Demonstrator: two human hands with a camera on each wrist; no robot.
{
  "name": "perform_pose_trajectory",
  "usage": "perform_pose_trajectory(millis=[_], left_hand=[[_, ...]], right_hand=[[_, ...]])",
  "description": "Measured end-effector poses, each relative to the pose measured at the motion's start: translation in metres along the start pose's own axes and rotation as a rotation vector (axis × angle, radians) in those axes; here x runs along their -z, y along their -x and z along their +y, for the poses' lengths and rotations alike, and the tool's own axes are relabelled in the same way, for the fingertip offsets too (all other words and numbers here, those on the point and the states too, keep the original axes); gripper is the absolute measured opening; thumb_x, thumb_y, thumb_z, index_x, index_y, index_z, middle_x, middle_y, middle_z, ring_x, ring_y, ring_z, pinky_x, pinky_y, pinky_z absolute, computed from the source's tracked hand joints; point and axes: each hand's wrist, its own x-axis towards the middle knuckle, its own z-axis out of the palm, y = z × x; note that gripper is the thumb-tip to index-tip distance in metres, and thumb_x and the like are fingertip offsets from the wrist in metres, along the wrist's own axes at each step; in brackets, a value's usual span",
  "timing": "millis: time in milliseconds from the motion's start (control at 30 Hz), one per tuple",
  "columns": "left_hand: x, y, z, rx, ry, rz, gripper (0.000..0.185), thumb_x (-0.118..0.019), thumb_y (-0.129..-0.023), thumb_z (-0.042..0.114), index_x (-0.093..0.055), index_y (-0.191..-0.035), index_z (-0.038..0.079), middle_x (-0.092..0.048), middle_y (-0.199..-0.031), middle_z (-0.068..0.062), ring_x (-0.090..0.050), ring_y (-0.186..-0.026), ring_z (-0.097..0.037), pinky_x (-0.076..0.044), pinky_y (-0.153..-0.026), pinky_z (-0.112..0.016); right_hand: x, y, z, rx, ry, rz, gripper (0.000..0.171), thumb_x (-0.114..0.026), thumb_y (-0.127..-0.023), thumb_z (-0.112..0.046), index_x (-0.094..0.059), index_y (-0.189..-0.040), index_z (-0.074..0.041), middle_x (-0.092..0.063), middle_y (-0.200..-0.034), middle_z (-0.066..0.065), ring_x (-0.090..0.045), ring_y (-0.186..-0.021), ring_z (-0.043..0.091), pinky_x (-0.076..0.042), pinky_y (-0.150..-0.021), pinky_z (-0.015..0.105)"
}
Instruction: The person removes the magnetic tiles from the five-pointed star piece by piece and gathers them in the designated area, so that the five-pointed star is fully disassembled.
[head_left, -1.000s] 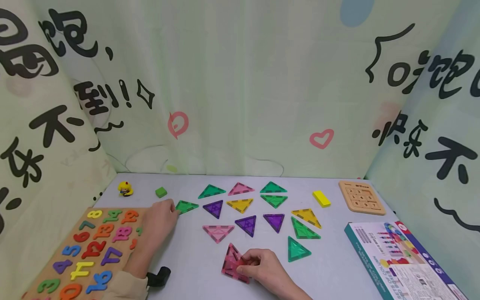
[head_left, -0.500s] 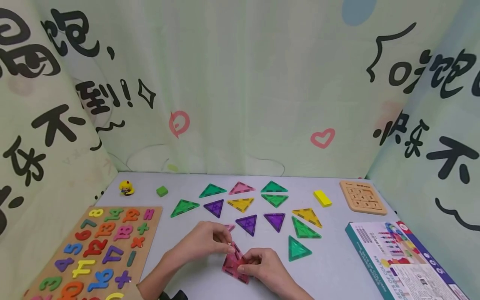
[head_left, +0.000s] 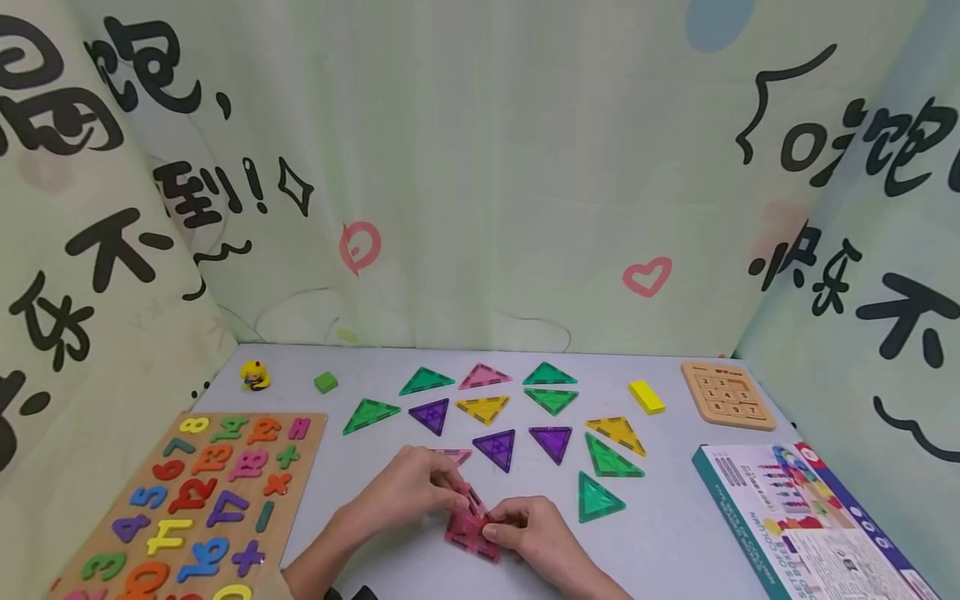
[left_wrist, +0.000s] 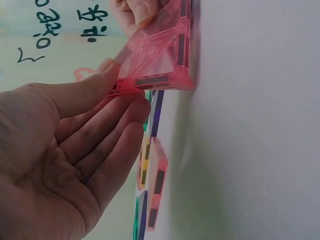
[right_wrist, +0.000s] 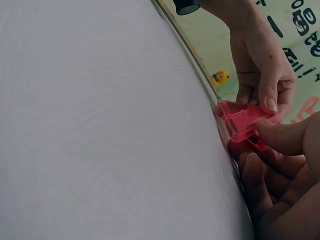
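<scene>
Translucent pink magnetic tiles (head_left: 467, 531), joined together, stand near the front middle of the white table. My left hand (head_left: 411, 493) pinches their upper left corner between thumb and fingers. On the opposite side, my right hand (head_left: 534, 533) pinches their right edge. In the left wrist view, the pink tiles (left_wrist: 152, 55) show triangular faces with dark magnet strips, tilted up with one edge by the tabletop. The right wrist view shows both thumbs on the pink tiles (right_wrist: 239, 121). A loose pink triangle tile (head_left: 454, 456) lies partly hidden behind my left hand.
Behind the hands lie several triangle tiles, including a purple one (head_left: 495, 450) and a green one (head_left: 598, 498). A wooden number board (head_left: 311, 450) is at left, a printed box (head_left: 795, 517) at right. A yellow block (head_left: 647, 397) and small wooden board (head_left: 726, 396) sit farther back.
My left hand has come from the green triangle tile at left to the pink tiles and now pinches their corner. The right hand has kept its grip there.
</scene>
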Motion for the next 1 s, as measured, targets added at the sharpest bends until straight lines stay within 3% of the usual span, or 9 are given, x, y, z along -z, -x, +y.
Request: perform_pose_trajectory(millis=[167, 533, 867, 1000], left_hand=[[0.009, 0.003, 0.0, 0.007, -0.007, 0.007, 0.004, -0.081, -0.083, 0.024, -0.077, -0.083, 0.023, -0.071, -0.074, 0.01, -0.057, -0.071, -0.011, -0.046, -0.061, -0.023], [0.044, 0.011, -0.009, 0.062, 0.034, 0.075, 0.009, -0.078, -0.086, 0.027, -0.077, -0.089, 0.019, -0.072, -0.077, 0.005, -0.063, -0.073, -0.016, -0.045, -0.064, -0.029], [0.086, 0.02, -0.032, 0.224, -0.017, 0.32, 0.01, -0.075, -0.089, 0.024, -0.076, -0.092, 0.014, -0.071, -0.082, 0.001, -0.063, -0.077, -0.018, -0.049, -0.068, -0.029], [0.094, 0.024, -0.046, 0.296, -0.054, 0.368, 0.014, -0.072, -0.091, 0.025, -0.075, -0.094, 0.012, -0.069, -0.082, -0.001, -0.059, -0.076, -0.017, -0.047, -0.067, -0.028]], right_hand=[[0.0, 0.0, 0.0, 0.004, -0.001, -0.007, 0.016, -0.073, -0.09, -0.021, -0.076, -0.097, -0.008, -0.064, -0.077, -0.005, -0.051, -0.067, 0.013, -0.045, -0.057, 0.027], [-0.001, 0.0, 0.001, 0.031, -0.006, -0.003, 0.014, -0.073, -0.089, -0.019, -0.076, -0.094, -0.007, -0.07, -0.078, -0.003, -0.051, -0.066, 0.012, -0.046, -0.055, 0.027], [0.0, 0.0, 0.0, -0.019, 0.0, -0.012, 0.016, -0.073, -0.09, -0.023, -0.076, -0.096, -0.008, -0.069, -0.078, -0.003, -0.051, -0.067, 0.012, -0.046, -0.058, 0.028], [0.0, 0.0, -0.001, -0.027, 0.006, -0.01, 0.015, -0.073, -0.09, -0.023, -0.076, -0.096, -0.01, -0.069, -0.079, -0.003, -0.051, -0.068, 0.012, -0.046, -0.058, 0.027]])
